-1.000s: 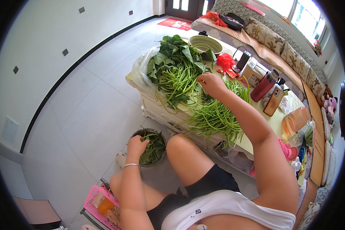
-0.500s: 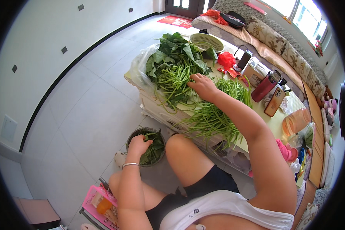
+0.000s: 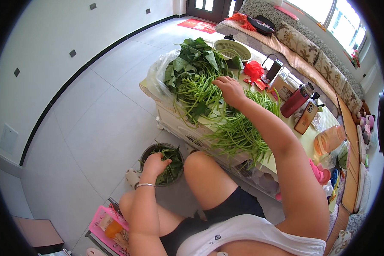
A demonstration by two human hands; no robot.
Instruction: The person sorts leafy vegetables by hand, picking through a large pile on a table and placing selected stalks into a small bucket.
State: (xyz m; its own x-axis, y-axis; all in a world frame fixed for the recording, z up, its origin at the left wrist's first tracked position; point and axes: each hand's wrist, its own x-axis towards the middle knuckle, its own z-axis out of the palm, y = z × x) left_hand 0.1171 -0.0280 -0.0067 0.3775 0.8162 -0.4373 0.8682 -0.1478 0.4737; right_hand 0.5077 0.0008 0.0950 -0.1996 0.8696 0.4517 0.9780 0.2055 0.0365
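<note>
Greens (image 3: 195,77): 12 o'clock, on table (image 3: 305,140); likely light, limp, easily bruised; hold by stems (image 3: 199,92).
Right hand (image 3: 230,90): at greens' edge, fingers loosely curved; pinch cannot be told.
Left hand (image 3: 155,164): 7 o'clock, over bin (image 3: 177,179); pinch unclear.

The right hand (image 3: 230,90), curled a second ago, now stretches its fingers (image 3: 220,81) out beside the leafy greens (image 3: 196,64).

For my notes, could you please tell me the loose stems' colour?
The stems are bright green, shown best in the head view.

Right grip (image 3: 232,92) forward, left grip (image 3: 155,164) low
</note>
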